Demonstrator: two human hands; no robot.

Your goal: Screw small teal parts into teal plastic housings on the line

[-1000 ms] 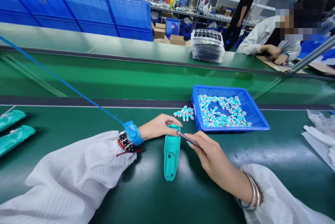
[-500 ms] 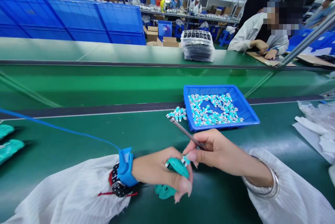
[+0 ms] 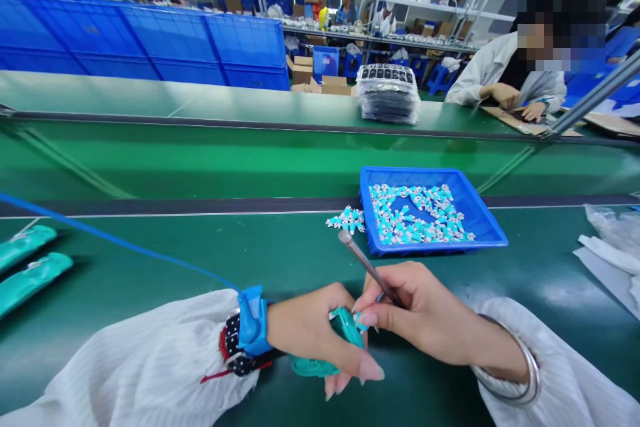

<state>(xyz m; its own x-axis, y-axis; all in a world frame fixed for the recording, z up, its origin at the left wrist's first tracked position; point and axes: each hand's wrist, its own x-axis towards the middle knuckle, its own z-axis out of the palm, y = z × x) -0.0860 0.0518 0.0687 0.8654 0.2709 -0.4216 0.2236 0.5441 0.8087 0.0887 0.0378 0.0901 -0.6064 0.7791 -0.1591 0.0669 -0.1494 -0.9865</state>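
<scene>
My left hand (image 3: 320, 330) is wrapped round a glossy teal plastic housing (image 3: 345, 326), part of which shows below the palm. Its thumb stretches forward past the piece. In my right hand (image 3: 415, 310) a thin metal rod-shaped tool (image 3: 367, 260) lies between the fingers, tilted up to the left. The thumb and fingertip of that hand also pinch a small teal-and-white part (image 3: 360, 322) at the upper edge of the housing. Fingers cover most of this part, so I cannot tell whether it sits in the housing.
A blue tray (image 3: 493, 230) full of small teal-and-white parts stands ahead, with a small pile (image 3: 347, 219) beside it. Teal housings (image 3: 33, 280) lie at left, plastic bags (image 3: 617, 234) at right. A blue cord (image 3: 150, 255) runs from my left wristband. Across the bench, a person works over cardboard.
The small part in my right fingertips has come down against the housing and shows less. My left thumb is stretched further out. The whole view has shifted slightly.
</scene>
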